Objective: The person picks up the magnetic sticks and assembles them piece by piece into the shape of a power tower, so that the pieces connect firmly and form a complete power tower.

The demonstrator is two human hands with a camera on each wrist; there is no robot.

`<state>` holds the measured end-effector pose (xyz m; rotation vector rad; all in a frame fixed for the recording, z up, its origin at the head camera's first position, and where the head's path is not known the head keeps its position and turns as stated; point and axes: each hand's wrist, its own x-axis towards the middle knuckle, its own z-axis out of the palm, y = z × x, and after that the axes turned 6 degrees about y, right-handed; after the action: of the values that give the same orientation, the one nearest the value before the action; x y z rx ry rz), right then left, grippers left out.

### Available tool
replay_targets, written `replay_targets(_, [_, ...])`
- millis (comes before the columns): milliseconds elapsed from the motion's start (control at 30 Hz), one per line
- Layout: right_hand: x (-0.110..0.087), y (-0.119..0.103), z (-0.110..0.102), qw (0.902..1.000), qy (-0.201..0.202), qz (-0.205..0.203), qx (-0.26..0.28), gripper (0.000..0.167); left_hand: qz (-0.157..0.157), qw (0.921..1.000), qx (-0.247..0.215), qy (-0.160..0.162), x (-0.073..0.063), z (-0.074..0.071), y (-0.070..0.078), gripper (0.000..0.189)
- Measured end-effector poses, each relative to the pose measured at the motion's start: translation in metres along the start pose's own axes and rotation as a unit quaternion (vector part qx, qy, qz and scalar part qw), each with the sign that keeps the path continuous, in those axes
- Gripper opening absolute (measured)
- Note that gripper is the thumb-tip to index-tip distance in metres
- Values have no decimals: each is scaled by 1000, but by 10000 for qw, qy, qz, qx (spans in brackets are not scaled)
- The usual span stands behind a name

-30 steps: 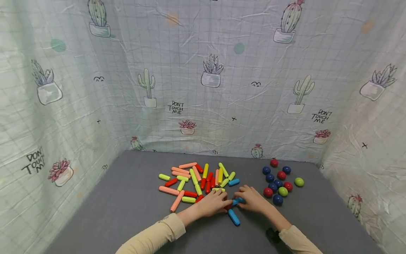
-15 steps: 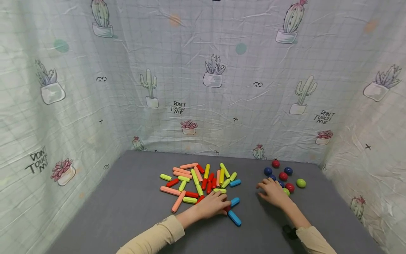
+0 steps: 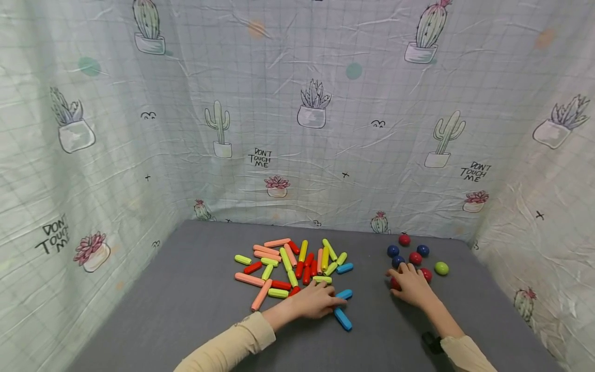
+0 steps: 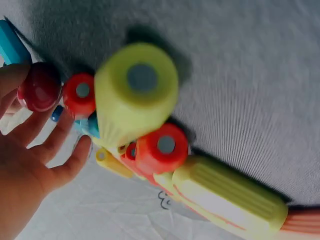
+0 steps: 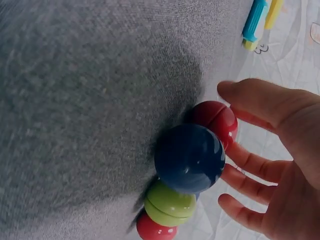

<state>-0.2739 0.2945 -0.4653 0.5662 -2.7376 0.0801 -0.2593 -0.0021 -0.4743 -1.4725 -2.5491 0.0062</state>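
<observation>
My left hand (image 3: 317, 299) holds a dark red ball (image 4: 40, 87) between thumb and fingers; the head view has the ball hidden under the hand. Two blue sticks (image 3: 343, 319) spread out from beside the fingertips, one toward the back and one toward the front. Over the balls at the right, my right hand (image 3: 413, 287) has its thumb and fingers spread around a red ball (image 5: 217, 120), fingertips close to it. A dark blue ball (image 5: 190, 159) sits against that red one, with a lime ball (image 5: 171, 202) beyond it in the right wrist view.
Yellow, red, salmon and lime sticks, such as a salmon stick (image 3: 261, 295), lie scattered left of centre. Another blue stick (image 3: 345, 268) lies behind the left hand. A lone lime ball (image 3: 441, 268) sits far right. A printed curtain (image 3: 344, 201) stands behind the grey table (image 3: 162, 320).
My right hand has left the blue stick and moved right, onto the ball group. The left hand stays at its red ball, its index finger now stretched farther over it.
</observation>
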Motion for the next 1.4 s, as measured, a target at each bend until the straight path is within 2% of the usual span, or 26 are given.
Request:
replay_targets(67, [1, 0, 1, 10000, -19, 12, -36, 31, 15, 10000, 36, 32, 0, 1, 0, 36])
replay_targets(200, [1, 1, 1, 9998, -15, 64, -210, 28, 73, 9994, 159, 304, -2, 1, 0, 35])
replay_targets(333, [1, -2, 0, 9992, 140, -83, -364, 26, 145, 9982, 322, 482, -4, 1, 0, 35])
replay_targets(533, [9, -23, -3, 9936, 520, -779, 637, 24, 180, 9976, 526, 414, -3, 1, 0, 34])
replay_targets(700, [18, -44, -4, 9853, 204, -958, 1403, 25, 308, 9948, 875, 431, -2, 0, 0, 31])
replay_targets(800, [22, -53, -2, 9820, 114, -1062, 1555, 28, 409, 9918, 1104, 503, -2, 2, 0, 30])
replay_targets(1000, [24, -62, 5, 9802, 255, -1444, 1328, 32, 493, 9887, 1284, 595, -2, 5, -1, 31])
replay_targets(1133, [23, -63, 7, 9797, 518, -1656, 1003, 34, 492, 9892, 1255, 578, -2, 5, -1, 32])
replay_targets(1300, [22, -63, 9, 9730, 946, -2039, 521, 37, 448, 9900, 1216, 558, -1, 4, -1, 33])
replay_targets(1400, [22, -62, 12, 9721, 946, -2132, 265, 36, 415, 9906, 1183, 542, 0, 4, -1, 32])
